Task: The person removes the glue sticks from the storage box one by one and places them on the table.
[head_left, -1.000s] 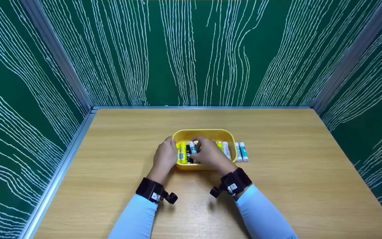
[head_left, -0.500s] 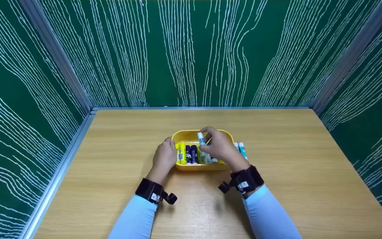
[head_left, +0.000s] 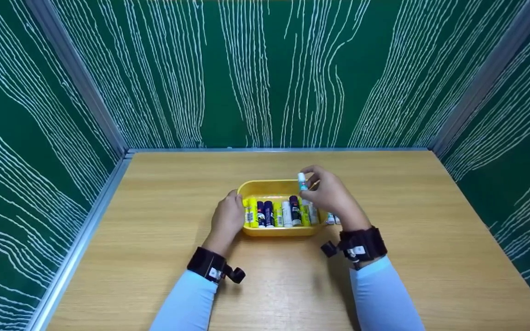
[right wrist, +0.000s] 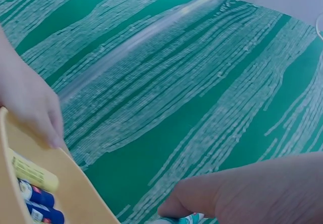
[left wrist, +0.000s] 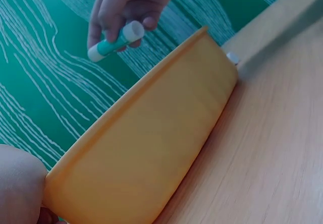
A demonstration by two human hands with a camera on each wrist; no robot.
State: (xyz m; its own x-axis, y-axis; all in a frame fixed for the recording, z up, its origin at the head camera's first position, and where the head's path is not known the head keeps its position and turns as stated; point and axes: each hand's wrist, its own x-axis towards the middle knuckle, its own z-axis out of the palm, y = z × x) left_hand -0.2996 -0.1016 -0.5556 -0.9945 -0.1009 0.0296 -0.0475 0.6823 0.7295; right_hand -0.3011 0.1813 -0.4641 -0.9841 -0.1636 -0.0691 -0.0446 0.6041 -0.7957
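Note:
A yellow plastic bin holds a row of glue sticks, some yellow, some dark blue, some white. My left hand grips its left end, fingers over the rim. Above the right part of the bin, my right hand pinches a teal-and-white glue stick between thumb and fingers. In the left wrist view this glue stick is tilted and raised higher than the bin's rim. The right wrist view shows a yellow glue stick beside dark blue ones inside the bin.
More glue sticks lie on the wooden table against the bin's right side, partly hidden by my right hand. Green walls with white wavy lines stand behind the table and at both sides.
My right hand has lifted the teal-and-white glue stick out from the row in the bin and carried it up and to the right. The left hand has stayed at the rim.

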